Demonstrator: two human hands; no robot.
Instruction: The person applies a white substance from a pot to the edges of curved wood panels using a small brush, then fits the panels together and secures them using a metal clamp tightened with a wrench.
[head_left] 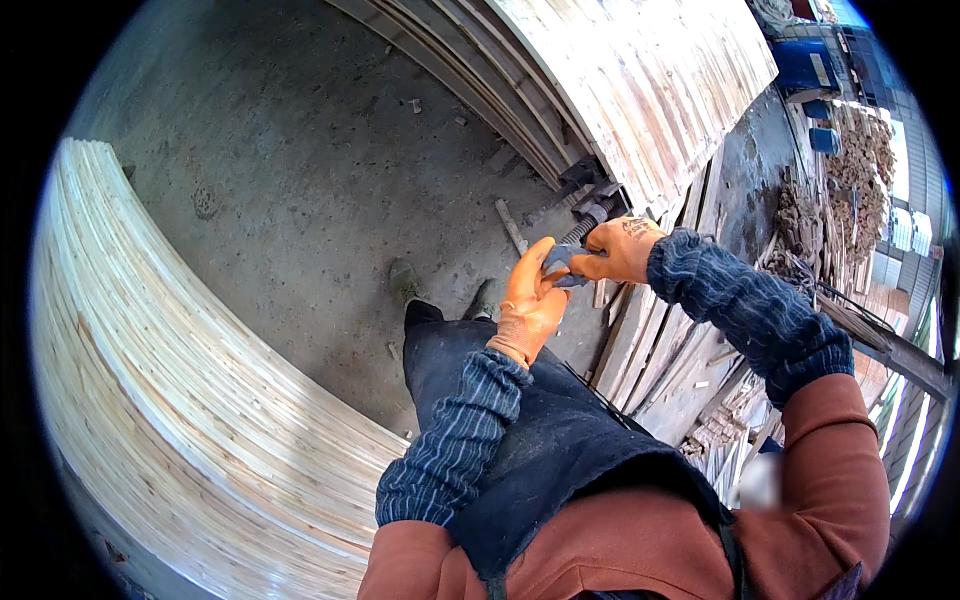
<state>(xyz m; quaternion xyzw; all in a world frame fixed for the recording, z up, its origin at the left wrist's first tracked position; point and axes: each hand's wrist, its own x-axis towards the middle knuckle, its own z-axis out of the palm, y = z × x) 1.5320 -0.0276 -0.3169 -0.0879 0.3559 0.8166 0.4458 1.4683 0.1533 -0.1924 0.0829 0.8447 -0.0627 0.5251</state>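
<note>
In front of my body my two hands come together, both in orange work gloves. My right hand (618,250) grips a small grey-blue object (564,264) from the right, its fingers closed. From the left, my left hand (532,300) is closed about the same object. Its exact kind cannot be made out, as the gloves cover part of it. Just beyond it is a ribbed, spring-like metal part (588,222) near the corner of a board stack; whether it joins the object is unclear.
A pale board stack (640,90) stands ahead to the right, and another long stack (180,380) curves along my left. Loose wood strips (640,340) lie to my right. A short stick (511,226) lies on the concrete floor (270,190). Blue containers (803,66) stand far right.
</note>
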